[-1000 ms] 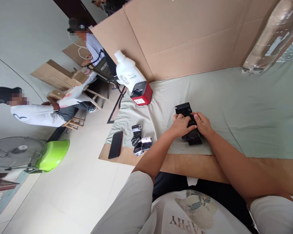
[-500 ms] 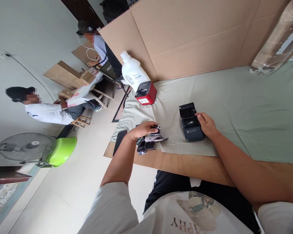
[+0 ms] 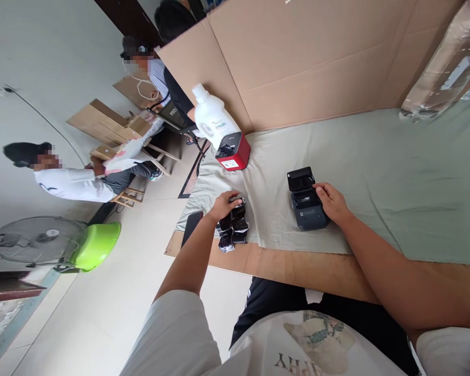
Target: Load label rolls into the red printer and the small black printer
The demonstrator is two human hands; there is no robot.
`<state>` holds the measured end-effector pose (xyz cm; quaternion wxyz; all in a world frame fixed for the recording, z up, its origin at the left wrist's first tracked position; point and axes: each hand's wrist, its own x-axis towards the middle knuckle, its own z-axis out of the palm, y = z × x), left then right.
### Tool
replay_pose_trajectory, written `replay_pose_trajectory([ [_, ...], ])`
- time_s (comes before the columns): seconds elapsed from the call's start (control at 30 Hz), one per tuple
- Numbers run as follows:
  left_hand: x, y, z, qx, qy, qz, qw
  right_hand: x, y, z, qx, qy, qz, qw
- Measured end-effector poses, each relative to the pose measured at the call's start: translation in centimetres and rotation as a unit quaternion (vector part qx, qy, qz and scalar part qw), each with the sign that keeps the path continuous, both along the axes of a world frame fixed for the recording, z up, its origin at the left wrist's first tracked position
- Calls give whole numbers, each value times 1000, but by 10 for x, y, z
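Note:
A small dark portable printer sits on the cloth with its lid flipped up, showing the compartment inside. My right hand is closed at the printer's right edge near the hinge, thumb and fingers gripping it there. To the left, my left hand pinches a small grey-ended roll. Crumpled shiny black strips lie just below that roll; whether they join it I cannot tell. Part of the roll is hidden by the fingers.
A red and black box-shaped device and a white jug stand at the table's far left. A black phone-like slab lies near my left forearm. Cardboard walls the back. People sit beyond, near a fan.
My left hand has moved slightly left and up, and its blurred load now shows as a small roll by the black strips. My right hand and the printer stay put.

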<state>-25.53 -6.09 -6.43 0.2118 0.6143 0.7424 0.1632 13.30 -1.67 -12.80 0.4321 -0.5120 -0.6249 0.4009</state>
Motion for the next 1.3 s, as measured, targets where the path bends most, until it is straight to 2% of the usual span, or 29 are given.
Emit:
replay_pose_trajectory([
  [0.07,-8,-6,1,20,7,37,999,0,0,-1,2,4,0,1000],
  [0.13,-17,-10,1,10,41,65,997,0,1,-1,2,4,-1,1000],
  [0.23,-25,-14,-1,-27,89,71,993,0,1,-1,-1,1,0,1000],
  [0.43,-22,-12,-3,-51,113,86,989,-1,0,0,-3,-1,-3,1000],
  [0.53,-23,-9,11,-61,125,121,983,-1,0,1,-13,-3,-4,1000],
  [0.6,-21,-9,28,-35,128,153,979,-2,0,0,-16,-1,-1,1000],
  [0.67,-11,-11,51,12,75,147,986,-3,0,0,-16,1,3,1000],
  [0.7,-2,-14,64,21,18,113,993,-3,1,-1,-16,2,4,1000],
  [0.73,11,-18,76,8,-60,52,997,-3,1,-1,-16,1,4,1000],
  [0.77,27,-23,88,-37,-145,-33,988,-3,1,-1,-16,-1,3,1000],
  [0.8,45,-27,98,-114,-221,-133,959,-3,1,-2,-16,-4,3,1000],
  [0.83,65,-31,106,-201,-282,-228,910,-3,1,-2,-17,-6,3,1000],
  [0.9,109,-35,112,-356,-328,-385,786,-2,1,-3,-19,-10,4,1000],
  [0.93,130,-33,110,-383,-333,-430,747,-2,1,-3,-20,-11,5,1000],
  [0.97,150,-29,105,-369,-339,-447,741,-2,1,-4,-21,-12,7,1000],
  [1.0,168,-23,97,-330,-336,-441,764,-2,2,-4,-18,-11,8,1000],
  [1.03,183,-14,87,-269,-323,-421,804,-2,2,-5,-12,-10,7,1000],
  [1.1,206,5,64,-135,-251,-372,883,-2,3,-5,3,-5,9,1000],
  [1.13,214,14,54,-79,-198,-347,913,-2,3,-5,8,-1,10,1000],
  [1.2,223,30,37,-17,-86,-308,947,-1,4,-5,10,11,12,1000],
  [1.3,226,40,26,-12,30,-290,957,-1,4,-5,2,35,5,999],
])
